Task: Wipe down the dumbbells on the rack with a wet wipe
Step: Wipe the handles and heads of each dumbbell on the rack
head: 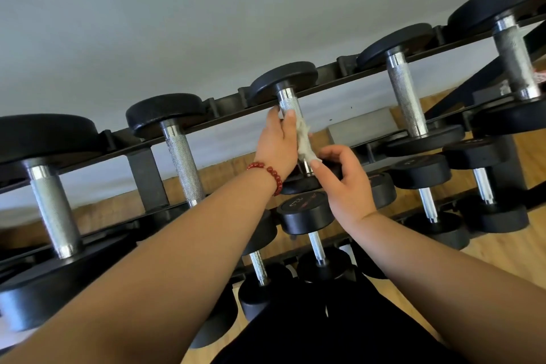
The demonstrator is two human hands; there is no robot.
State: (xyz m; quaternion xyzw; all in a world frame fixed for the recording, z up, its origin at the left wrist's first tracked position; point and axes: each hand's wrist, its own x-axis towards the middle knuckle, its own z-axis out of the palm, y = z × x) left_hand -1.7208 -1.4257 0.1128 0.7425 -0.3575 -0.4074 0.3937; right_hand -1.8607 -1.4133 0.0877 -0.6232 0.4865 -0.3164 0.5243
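Note:
A black dumbbell rack (224, 111) crosses the view with several dumbbells on its top row. My left hand (277, 142), with a red bead bracelet at the wrist, grips the knurled steel handle of the middle dumbbell (285, 77) with a white wet wipe (304, 142) wrapped against the handle. My right hand (344, 180) holds the near black head of that same dumbbell, fingers curled round its edge, just below the wipe. The lower part of the handle is hidden behind my hands.
Larger dumbbells lie to the left (180, 154) and right (406, 97) on the top row. Smaller dumbbells (307, 216) fill the lower row. Behind stand a pale wall, a wooden floor (502, 257) and a grey block (363, 127).

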